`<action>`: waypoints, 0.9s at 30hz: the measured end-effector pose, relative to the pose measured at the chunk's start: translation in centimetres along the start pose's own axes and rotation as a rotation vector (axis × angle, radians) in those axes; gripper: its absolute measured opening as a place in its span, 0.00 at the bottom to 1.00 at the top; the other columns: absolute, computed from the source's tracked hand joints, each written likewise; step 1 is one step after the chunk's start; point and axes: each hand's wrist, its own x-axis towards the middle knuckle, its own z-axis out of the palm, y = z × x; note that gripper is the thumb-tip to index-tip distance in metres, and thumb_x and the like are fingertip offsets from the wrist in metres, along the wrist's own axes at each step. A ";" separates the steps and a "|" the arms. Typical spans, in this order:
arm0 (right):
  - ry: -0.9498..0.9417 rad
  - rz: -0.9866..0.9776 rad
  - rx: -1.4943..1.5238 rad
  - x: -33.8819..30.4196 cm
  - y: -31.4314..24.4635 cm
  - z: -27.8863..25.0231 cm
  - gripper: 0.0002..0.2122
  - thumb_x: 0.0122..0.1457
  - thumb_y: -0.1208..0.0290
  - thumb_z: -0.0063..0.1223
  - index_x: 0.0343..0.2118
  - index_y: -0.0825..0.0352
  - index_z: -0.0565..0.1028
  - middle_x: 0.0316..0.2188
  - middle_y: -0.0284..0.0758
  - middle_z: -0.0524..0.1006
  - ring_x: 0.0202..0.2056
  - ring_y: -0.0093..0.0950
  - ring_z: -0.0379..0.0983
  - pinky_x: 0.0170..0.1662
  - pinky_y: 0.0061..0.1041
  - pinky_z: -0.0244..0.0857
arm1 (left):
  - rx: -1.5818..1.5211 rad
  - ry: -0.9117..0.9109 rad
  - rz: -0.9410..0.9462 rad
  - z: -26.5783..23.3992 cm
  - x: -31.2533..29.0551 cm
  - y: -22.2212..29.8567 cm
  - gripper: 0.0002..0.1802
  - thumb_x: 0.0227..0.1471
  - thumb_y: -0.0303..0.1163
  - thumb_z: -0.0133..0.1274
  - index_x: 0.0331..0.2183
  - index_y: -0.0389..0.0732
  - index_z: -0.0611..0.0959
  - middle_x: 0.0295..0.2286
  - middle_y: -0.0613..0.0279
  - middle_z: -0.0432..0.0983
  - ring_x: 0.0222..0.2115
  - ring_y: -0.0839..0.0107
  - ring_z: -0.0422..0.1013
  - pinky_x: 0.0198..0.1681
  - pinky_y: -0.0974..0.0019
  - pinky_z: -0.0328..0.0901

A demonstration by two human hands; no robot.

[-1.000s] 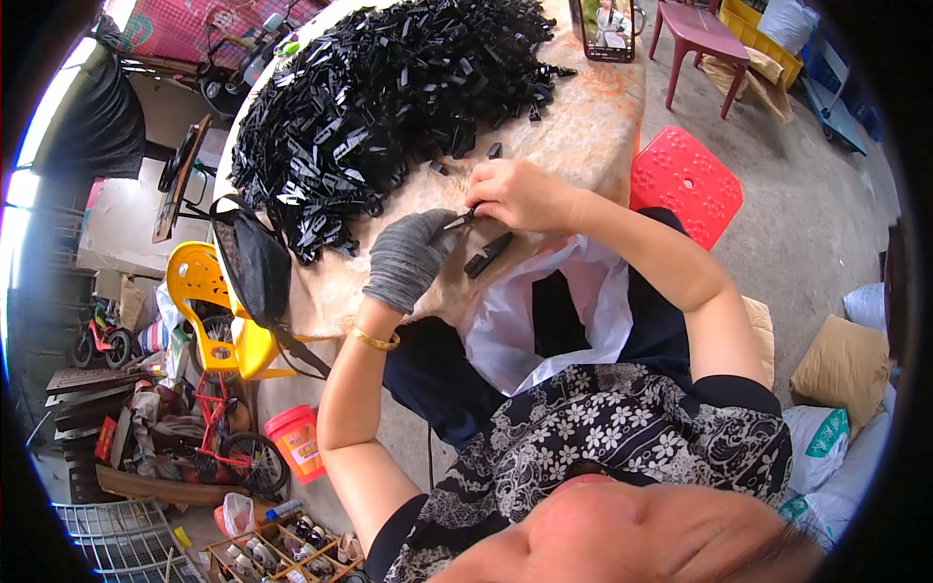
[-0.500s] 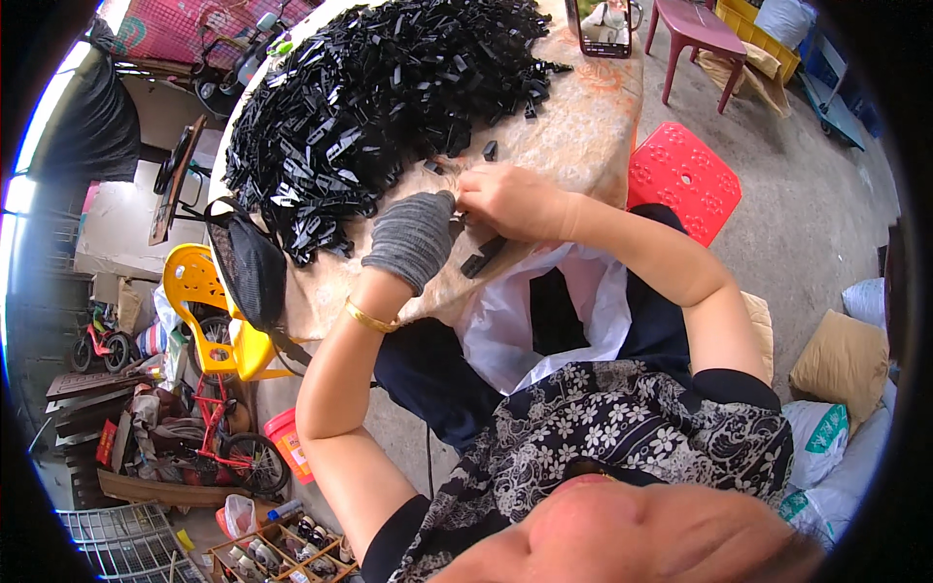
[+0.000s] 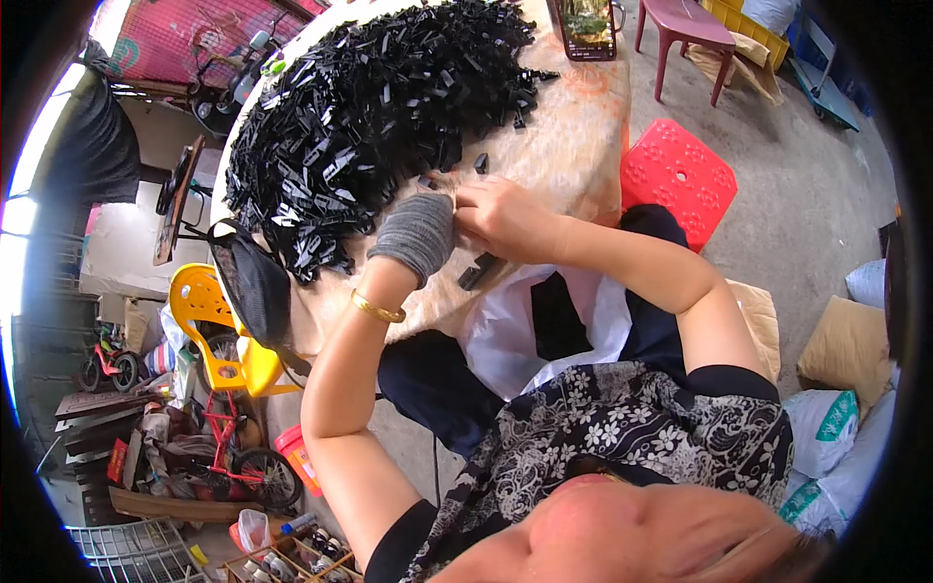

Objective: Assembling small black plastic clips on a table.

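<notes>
A large heap of small black plastic pieces point(image 3: 360, 126) covers the far left of the cloth-covered table. My left hand point(image 3: 416, 238), in a grey knitted glove, is closed at the table's near side. Against its fingertips, my bare right hand point(image 3: 512, 223) has its fingers bent together in a pinch. Whatever lies between the fingers is too small and hidden to make out. Just below the right hand lie dark oblong pieces point(image 3: 478, 271) near the table edge. One loose black piece point(image 3: 481, 163) rests beyond the hands, apart from the heap.
A phone point(image 3: 588, 34) stands at the table's far edge. White plastic point(image 3: 496, 335) spreads over my lap. To the right is a red stool point(image 3: 677, 185); to the left are a yellow chair point(image 3: 209, 311) and a black mesh bag point(image 3: 251, 287) by the table edge.
The whole view has shifted slightly. Both hands stay together at the same spot by the heap, with the fingers moved only a little. The phone's screen shows a different picture.
</notes>
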 end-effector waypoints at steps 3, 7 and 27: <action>-0.101 0.135 -0.070 -1.0 1.0 -0.5 0.05 0.46 0.70 0.57 0.25 0.65 0.74 0.29 0.35 0.73 0.34 0.37 0.71 0.38 0.35 0.65 | 0.012 -0.012 -0.020 -1.1 -0.4 0.6 0.14 0.39 0.39 0.61 0.26 0.38 0.82 0.24 0.49 0.77 0.29 0.53 0.74 0.35 0.57 0.68; -0.077 0.152 -0.027 -0.9 0.6 -1.1 0.05 0.46 0.71 0.57 0.25 0.65 0.75 0.29 0.35 0.73 0.34 0.36 0.71 0.39 0.34 0.65 | 0.075 -0.145 0.015 -2.3 0.5 1.4 0.13 0.43 0.36 0.56 0.28 0.35 0.82 0.27 0.46 0.78 0.30 0.53 0.75 0.35 0.57 0.69; -0.232 0.163 0.510 -1.1 1.3 -1.4 0.08 0.43 0.71 0.63 0.27 0.68 0.78 0.24 0.36 0.76 0.30 0.35 0.71 0.36 0.31 0.64 | -0.288 0.476 0.013 0.7 -6.5 2.6 0.34 0.41 0.41 0.61 0.50 0.42 0.71 0.37 0.51 0.74 0.37 0.54 0.72 0.42 0.56 0.66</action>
